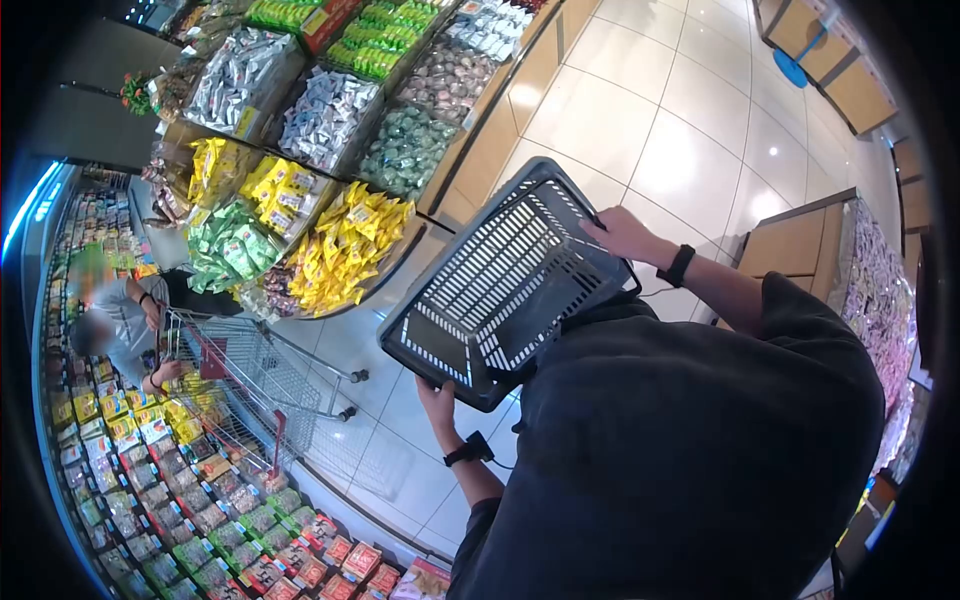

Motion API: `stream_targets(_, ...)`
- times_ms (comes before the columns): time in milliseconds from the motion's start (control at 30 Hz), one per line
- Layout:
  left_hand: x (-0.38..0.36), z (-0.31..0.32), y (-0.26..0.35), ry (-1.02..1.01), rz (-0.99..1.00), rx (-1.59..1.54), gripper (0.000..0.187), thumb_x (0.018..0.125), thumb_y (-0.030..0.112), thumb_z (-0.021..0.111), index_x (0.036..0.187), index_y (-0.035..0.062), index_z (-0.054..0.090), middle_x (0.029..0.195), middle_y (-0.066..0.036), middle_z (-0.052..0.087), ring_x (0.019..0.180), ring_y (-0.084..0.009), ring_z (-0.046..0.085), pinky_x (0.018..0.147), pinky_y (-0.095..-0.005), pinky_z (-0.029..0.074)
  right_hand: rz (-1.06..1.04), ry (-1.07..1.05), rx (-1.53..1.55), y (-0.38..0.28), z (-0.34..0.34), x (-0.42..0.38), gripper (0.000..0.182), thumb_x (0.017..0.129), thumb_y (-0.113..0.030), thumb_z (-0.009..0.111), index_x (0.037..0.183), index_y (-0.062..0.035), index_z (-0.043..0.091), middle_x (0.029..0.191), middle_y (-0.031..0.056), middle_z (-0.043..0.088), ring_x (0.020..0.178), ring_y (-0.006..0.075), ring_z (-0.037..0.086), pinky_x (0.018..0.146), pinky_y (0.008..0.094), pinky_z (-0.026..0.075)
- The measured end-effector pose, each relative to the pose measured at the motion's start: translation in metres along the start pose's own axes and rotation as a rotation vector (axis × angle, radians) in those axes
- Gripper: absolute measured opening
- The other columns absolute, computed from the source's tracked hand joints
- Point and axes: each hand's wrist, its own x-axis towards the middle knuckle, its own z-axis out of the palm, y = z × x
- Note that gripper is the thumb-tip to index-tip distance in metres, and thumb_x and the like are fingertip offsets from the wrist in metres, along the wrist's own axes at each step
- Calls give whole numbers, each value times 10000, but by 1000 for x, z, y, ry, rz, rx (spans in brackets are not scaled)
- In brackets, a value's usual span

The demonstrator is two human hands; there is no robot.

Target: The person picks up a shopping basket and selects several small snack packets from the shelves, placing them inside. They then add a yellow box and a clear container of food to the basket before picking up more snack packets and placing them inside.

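Note:
A dark grey plastic shopping basket [490, 275] with slotted walls is held tilted in front of my body, with nothing visible inside it. My right hand [625, 238] grips its upper right rim, fingers curled over the edge. At the basket's lower left edge, my left hand [437, 402] is closed on the rim, with some fingers hidden beneath. Each wrist has a black band on it. Light floor tiles show through the basket's slots.
Bins of packaged snacks [350, 245] stand beyond the basket. At the left, another person [130, 310] is beside a metal shopping cart [265, 370], near shelves of packs [190, 500]. A wooden-sided display [800, 245] is at the right, beside the tiled floor [660, 150].

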Motion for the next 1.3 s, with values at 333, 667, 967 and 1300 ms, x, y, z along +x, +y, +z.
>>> stream_targets(333, 5, 2, 46, -67, 124, 300, 458, 711, 109, 823, 1086, -51, 613, 957, -128, 714, 845, -191, 688, 749, -334, 545, -305, 392, -492, 13, 17, 34, 283, 987, -269, 491, 1093, -11, 538, 774, 194, 622, 793, 369, 627, 682, 484, 508)
stream_targets(667, -17, 10, 37, -8, 31, 94, 321, 734, 50, 767, 1018, -46, 652, 912, -94, 713, 800, -157, 666, 744, -314, 541, -158, 107, -248, 25, 58, 116, 328, 982, -240, 461, 1224, -18, 462, 855, 223, 640, 814, 409, 629, 718, 519, 498)
stream_targets(967, -48, 4, 28, 90, -82, 104, 374, 744, 118, 801, 1029, -61, 638, 913, -121, 720, 814, -182, 685, 750, -316, 542, 33, -146, -225, 7, 79, 146, 606, 919, -424, 561, 1332, 2, 437, 1161, 258, 591, 1155, 388, 544, 980, 464, 447)
stream_targets(1300, -42, 20, 6, 278, -207, -100, 425, 1025, 345, 483, 1010, -61, 606, 802, -45, 616, 724, -115, 538, 638, -294, 449, -90, -261, 11, 22, 45, 122, 389, 989, -388, 532, 971, 0, 526, 854, 136, 625, 771, 191, 585, 706, 349, 462)
